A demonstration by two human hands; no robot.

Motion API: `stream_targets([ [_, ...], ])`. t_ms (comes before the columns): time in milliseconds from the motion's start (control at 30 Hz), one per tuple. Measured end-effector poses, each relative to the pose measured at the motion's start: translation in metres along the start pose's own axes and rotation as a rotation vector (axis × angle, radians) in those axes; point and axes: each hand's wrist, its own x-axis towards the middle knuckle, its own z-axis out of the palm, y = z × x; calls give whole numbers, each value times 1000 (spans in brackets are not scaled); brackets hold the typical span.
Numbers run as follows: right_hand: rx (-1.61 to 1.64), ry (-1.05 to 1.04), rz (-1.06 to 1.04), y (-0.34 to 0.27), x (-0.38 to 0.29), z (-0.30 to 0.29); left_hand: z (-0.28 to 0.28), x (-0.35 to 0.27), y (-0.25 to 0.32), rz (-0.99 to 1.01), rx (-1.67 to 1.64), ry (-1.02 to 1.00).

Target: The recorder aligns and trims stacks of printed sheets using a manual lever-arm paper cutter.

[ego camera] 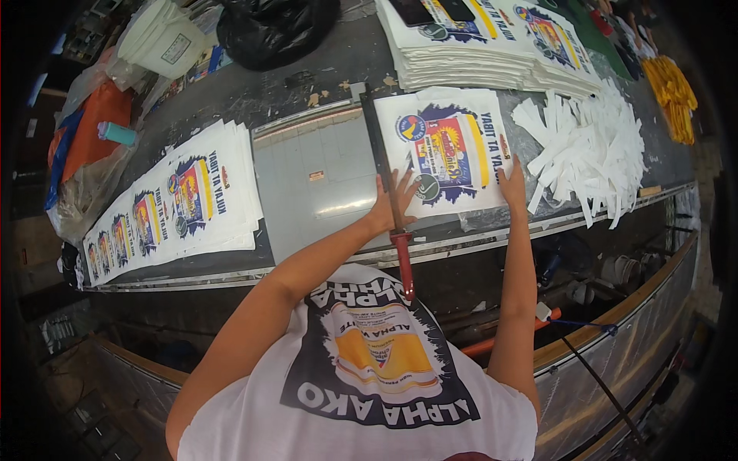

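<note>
A paper cutter with a grey metal bed (305,167) lies before me, its long dark blade arm (377,150) lowered across the bed's right edge. The arm's red handle (405,265) points towards my body, with neither hand on it. My left hand (393,203) is spread at the near part of the blade arm, fingers reaching right onto a white printed sheet (455,150). That sheet lies flat to the right of the arm, bearing a colourful print and writing. My right hand (512,183) holds its right edge, thumb on top; the fingers beneath are partly hidden.
Overlapping printed sheets (190,201) lie left of the cutter. A thick stack of sheets (461,66) with dark phone-like objects on it stands behind. White cut strips (588,150) are heaped at right. A black plastic bag (277,29) and white bucket (161,40) are at the back.
</note>
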Motion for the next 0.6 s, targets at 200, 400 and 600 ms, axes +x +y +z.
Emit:
stream_targets([
  [200,115,289,120,-70,-73,5,-18,-40,-27,23,-144,-36],
  [400,139,579,184,-165,-161,-26,-43,-138,-115,-31,-442,265],
  [600,268,806,-29,-365,-157,-92,-57,-264,-286,-304,-387,523],
])
